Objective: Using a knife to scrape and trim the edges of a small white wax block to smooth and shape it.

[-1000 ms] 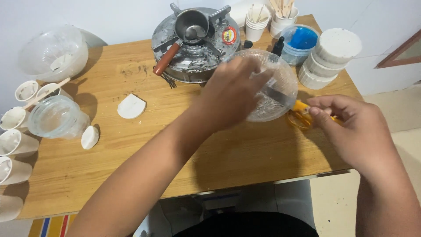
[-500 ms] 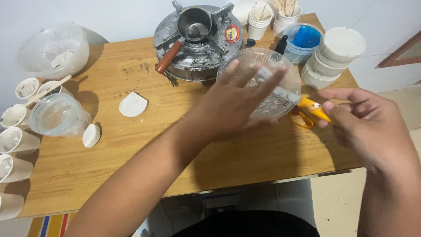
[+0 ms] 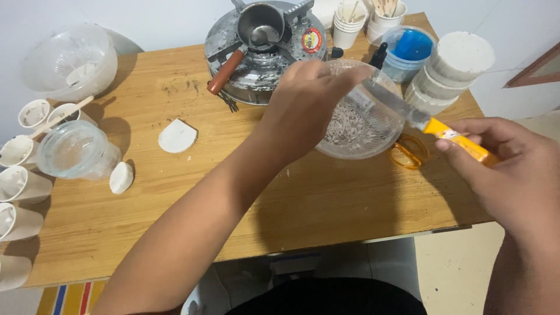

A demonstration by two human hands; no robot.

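Note:
My left hand (image 3: 303,108) reaches over a clear plastic bowl (image 3: 373,125) that holds pale shavings, and its fingers are closed around something at the bowl's rim that I cannot make out. My right hand (image 3: 513,169) grips the orange handle of a knife (image 3: 431,123). The knife's blade points up and left over the bowl toward my left hand's fingertips. Orange-handled scissors (image 3: 408,153) lie on the wooden table (image 3: 175,204) just right of the bowl.
A metal pot with a small saucepan (image 3: 262,41) stands behind the bowl. A blue-lidded tub (image 3: 411,49) and stacked white discs (image 3: 455,64) sit at the back right. Several white cups (image 3: 20,175), a clear jug (image 3: 76,151), a large bowl (image 3: 70,58) and white wax pieces (image 3: 177,136) lie at left.
My right hand has drawn the knife back to the right and lifted it, its blade now angled over the bowl. My left hand has closed its fingers at the bowl's rim.

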